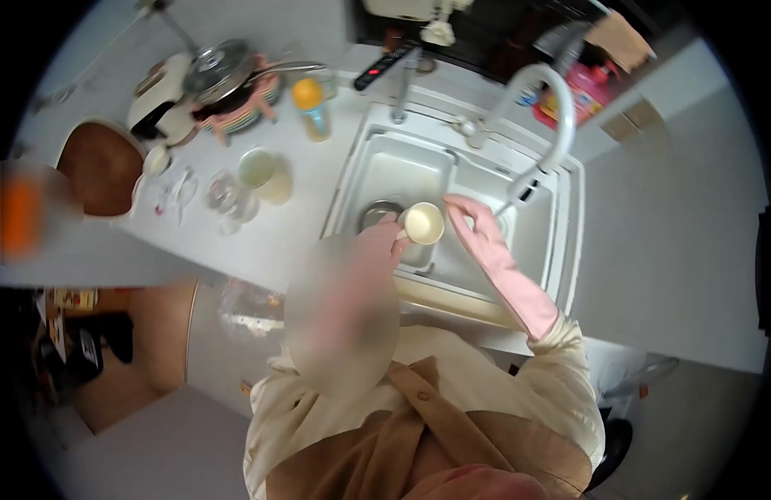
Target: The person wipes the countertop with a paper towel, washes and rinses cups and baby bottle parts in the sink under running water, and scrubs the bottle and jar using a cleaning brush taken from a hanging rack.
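Note:
Both my hands wear pink rubber gloves. My left hand (387, 242) is closed on the side of a cream mug (424, 223), held over the white double sink (579, 250). The mug's open mouth faces up toward me, and its pale inside shows. Part of my left forearm is hidden by a blurred patch. My right hand (475, 221) is just right of the mug, above the right basin, apart from it. Its fingers reach left toward the mug's rim, with nothing visible in them. A round metal drain basket (380, 213) sits in the left basin, partly behind my left hand.
A white curved faucet (562, 117) arches over the right basin. Left of the sink stand a greenish glass (256, 168), clear glassware (229, 198) and an orange-capped bottle (310, 112). Behind are a lidded pan (223, 71) and a brown board (100, 169). A pink bottle (585, 87) stands back right.

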The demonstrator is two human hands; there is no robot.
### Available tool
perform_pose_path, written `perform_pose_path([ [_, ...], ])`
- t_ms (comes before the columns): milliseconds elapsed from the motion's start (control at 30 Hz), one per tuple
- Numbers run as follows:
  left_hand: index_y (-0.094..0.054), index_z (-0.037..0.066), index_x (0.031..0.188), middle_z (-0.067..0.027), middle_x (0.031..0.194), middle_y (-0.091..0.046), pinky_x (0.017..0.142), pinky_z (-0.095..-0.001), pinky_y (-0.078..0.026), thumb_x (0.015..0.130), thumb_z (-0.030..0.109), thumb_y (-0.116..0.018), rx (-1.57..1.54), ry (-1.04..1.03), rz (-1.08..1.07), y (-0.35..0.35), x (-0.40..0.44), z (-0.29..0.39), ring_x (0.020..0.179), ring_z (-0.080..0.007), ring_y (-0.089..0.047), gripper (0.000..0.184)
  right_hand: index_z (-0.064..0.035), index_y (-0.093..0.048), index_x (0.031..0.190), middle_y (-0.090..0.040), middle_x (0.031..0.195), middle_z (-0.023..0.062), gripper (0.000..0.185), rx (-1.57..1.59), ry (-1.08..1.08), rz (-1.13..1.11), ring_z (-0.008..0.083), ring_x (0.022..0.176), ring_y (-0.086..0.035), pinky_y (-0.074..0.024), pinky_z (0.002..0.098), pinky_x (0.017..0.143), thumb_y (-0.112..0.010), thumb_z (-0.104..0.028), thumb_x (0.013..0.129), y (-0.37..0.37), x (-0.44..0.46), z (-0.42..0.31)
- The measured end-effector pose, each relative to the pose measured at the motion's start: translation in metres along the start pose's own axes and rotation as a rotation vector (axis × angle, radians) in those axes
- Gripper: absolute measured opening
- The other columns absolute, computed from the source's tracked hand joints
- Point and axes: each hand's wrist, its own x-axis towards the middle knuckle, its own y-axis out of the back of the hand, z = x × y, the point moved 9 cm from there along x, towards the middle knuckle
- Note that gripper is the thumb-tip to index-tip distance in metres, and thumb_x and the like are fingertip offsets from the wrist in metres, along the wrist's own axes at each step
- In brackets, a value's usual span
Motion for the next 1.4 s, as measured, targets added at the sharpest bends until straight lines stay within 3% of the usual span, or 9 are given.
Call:
perform_pose_path([
  [100,-0.06,0.006,0.114,-0.0158,0.09,-0.066,0.072,-0.0407,-0.047,0.091,0.018,-0.055,0.06,-0.185,-0.168,-0.089,0.059,-0.008,0.081,-0.03,-0.063,0.027,-0.0053,-0.061,0.114,-0.059,0.118,0.0134,0.04,-0.297,0.162,0.031,0.0297,0.111,-0.055,-0.0422,0.0377,0.096,-0.072,-0.021,0.079,0.054,-0.041,-0.019],
  [200,-0.058,0.004,0.118,-0.0144,0.099,-0.065,0.078,-0.039,-0.046,0.092,0.025,-0.053,-0.185,0.107,-0.554,-0.145,0.088,0.011,0.089,-0.029,-0.061,0.033,-0.0066,-0.059,0.117,-0.059,0.121,0.0097,0.047,-0.556,0.19,0.043,0.0308,0.118,-0.05,-0.0335,0.0422,0.105,-0.075,-0.019,0.074,0.082,-0.061,0.001],
  [433,-0.06,0.007,0.118,-0.0099,0.091,-0.065,0.076,-0.0342,-0.046,0.089,0.024,-0.053,-0.011,0.107,-0.615,-0.189,0.113,0.022,0.083,-0.0203,-0.059,0.034,-0.0118,-0.058,0.118,-0.06,0.118,0.0063,0.05,-0.551,0.2,-0.048,0.0264,0.122,-0.047,-0.0244,0.0468,0.112,-0.075,-0.022,0.073,0.099,-0.066,0.037],
  [667,-0.063,0.008,0.11,-0.0118,0.094,-0.066,0.078,-0.0365,-0.047,0.088,0.024,-0.055,-0.162,0.058,-0.549,-0.201,0.121,0.039,0.089,-0.0224,-0.061,0.029,-0.0094,-0.063,0.108,-0.063,0.114,0.0089,0.045,-0.853,-0.363,-0.438,0.0221,0.121,-0.049,-0.0322,0.0447,0.107,-0.074,-0.029,0.069,0.06,-0.021,0.113],
  [767,-0.064,0.007,0.106,-0.0152,0.097,-0.065,0.079,-0.0384,-0.047,0.087,0.024,-0.056,0.022,0.054,-0.474,-0.192,0.13,0.028,0.092,-0.0269,-0.062,0.026,-0.0069,-0.061,0.113,-0.061,0.115,0.0156,0.05,-0.519,-0.431,-0.41,0.0299,0.105,-0.058,-0.0447,0.0471,0.093,-0.075,-0.029,0.069,0.055,-0.017,0.121],
  [867,-0.064,0.006,0.101,-0.0183,0.099,-0.063,0.079,-0.04,-0.048,0.085,0.025,-0.058,0.063,0.081,-0.459,-0.19,0.13,0.021,0.093,-0.0317,-0.061,0.026,-0.006,-0.062,0.11,-0.064,0.107,0.0137,0.042,-0.601,-0.088,-0.198,0.0257,0.096,-0.06,-0.0481,0.0423,0.085,-0.073,-0.025,0.074,0.047,-0.005,0.109],
  [1033,-0.064,0.003,0.098,-0.0198,0.1,-0.062,0.079,-0.0406,-0.048,0.083,0.019,-0.061,0.011,-0.028,-0.436,-0.213,0.133,0.014,0.092,-0.0332,-0.061,0.022,-0.0057,-0.063,0.109,-0.066,0.095,0.0085,0.031,0.2,-0.424,-0.42,0.0165,0.087,-0.062,-0.0505,0.0348,0.078,-0.069,-0.022,0.083,0.024,-0.017,0.177],
  [1167,-0.064,0.003,0.095,-0.0193,0.097,-0.063,0.077,-0.0398,-0.048,0.082,0.017,-0.061,-0.034,-0.095,-0.433,-0.21,0.135,0.022,0.089,-0.0329,-0.062,0.019,-0.0051,-0.064,0.105,-0.067,0.095,0.0044,0.024,0.02,-0.408,-0.268,0.0136,0.084,-0.062,-0.0505,0.0313,0.076,-0.068,-0.019,0.085,0.03,-0.025,0.182],
  [1400,-0.064,0.002,0.095,-0.016,0.089,-0.064,0.073,-0.0388,-0.05,0.083,0.018,-0.063,-0.045,-0.052,-0.421,-0.203,0.142,0.019,0.083,-0.0276,-0.063,0.021,-0.0067,-0.06,0.117,-0.066,0.095,0.0095,0.031,0.332,-0.446,-0.31,0.0134,0.076,-0.063,-0.0494,0.0222,0.064,-0.059,-0.013,0.087,0.025,-0.04,0.189],
])
